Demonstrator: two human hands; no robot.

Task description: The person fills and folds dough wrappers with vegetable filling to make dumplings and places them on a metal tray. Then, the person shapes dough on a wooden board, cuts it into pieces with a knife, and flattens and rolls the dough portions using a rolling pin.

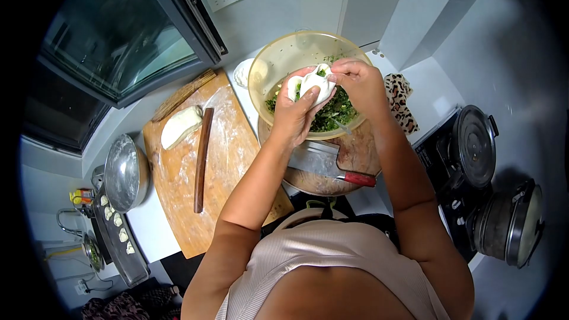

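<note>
Dough [317, 88] over the yellow bowl [271, 54].
Left hand [293, 114] cups it; right hand [365, 86], grip narrow, apparently pinches its edge above the greens [331, 117].

So my left hand [296, 111] is hiding its own palm behind the white dough [318, 90], and both hands are covering some greens [332, 120]. The big bowl [278, 53] is blocking part of the small bowl [241, 73]. Lettering on the yellow-red pack [81, 196] is coming out too tiny, and dark fabric [112, 307] is running off the bottom.
</note>
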